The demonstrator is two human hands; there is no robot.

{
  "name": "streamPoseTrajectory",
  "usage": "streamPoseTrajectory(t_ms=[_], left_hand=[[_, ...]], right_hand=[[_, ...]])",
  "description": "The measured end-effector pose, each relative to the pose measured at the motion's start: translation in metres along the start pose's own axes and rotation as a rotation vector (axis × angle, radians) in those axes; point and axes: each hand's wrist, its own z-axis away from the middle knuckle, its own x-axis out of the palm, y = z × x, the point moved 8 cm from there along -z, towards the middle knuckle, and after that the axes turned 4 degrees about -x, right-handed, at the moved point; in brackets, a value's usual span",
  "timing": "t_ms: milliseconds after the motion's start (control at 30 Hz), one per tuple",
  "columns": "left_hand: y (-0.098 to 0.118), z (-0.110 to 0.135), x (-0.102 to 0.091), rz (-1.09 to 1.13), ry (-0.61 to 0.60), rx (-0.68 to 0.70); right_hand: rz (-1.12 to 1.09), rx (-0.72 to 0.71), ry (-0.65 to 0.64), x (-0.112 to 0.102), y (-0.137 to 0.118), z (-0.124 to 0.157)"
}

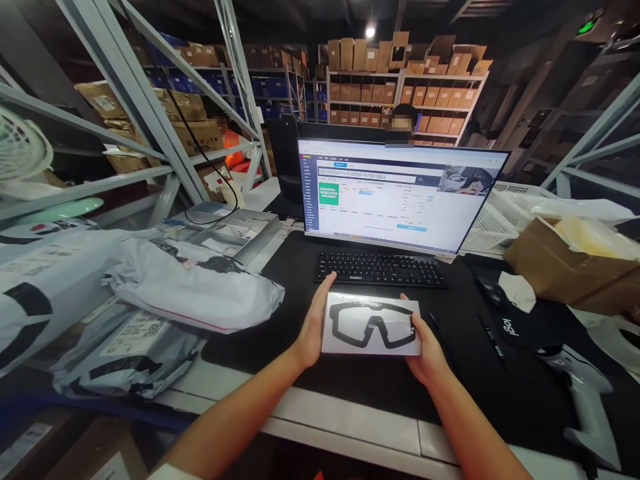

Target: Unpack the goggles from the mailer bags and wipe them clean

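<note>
I hold a flat white box (pixel 371 325) printed with a picture of black goggles, level above the black desk mat (pixel 360 380). My left hand (pixel 313 327) grips its left edge, fingers closed along the side. Around the right edge wraps my right hand (pixel 425 347), thumb on top. The box hovers just in front of a black keyboard (pixel 381 269), which lies below a lit monitor (pixel 395 193).
White and grey mailer bags (pixel 195 283) pile up at the left beside metal shelving. An open cardboard box (pixel 570 267) sits at the right, with a white barcode scanner (pixel 585 393) and a pen (pixel 493 337) on the mat. Two people sit behind the monitor.
</note>
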Motion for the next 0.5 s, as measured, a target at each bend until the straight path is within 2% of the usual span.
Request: streamPoseTrajectory(t_ms=[133, 233, 300, 433, 500], left_hand=[[0.014, 0.004, 0.003, 0.163, -0.101, 0.078], [0.01, 0.016, 0.019, 0.019, -0.357, 0.062], [0.004, 0.025, 0.026, -0.124, -0.454, 0.079], [-0.004, 0.025, 0.022, -0.338, -0.348, 0.14], [-0.01, 0.023, 0.022, -0.375, -0.33, 0.108]], right_hand=[[-0.016, 0.022, 0.017, -0.004, 0.004, -0.003], [-0.056, 0.099, 0.024, -0.006, 0.017, -0.004], [-0.099, 0.124, 0.016, -0.004, 0.023, -0.004], [-0.114, 0.172, -0.101, 0.016, 0.033, 0.0], [-0.106, 0.24, -0.169, 0.03, 0.04, 0.007]])
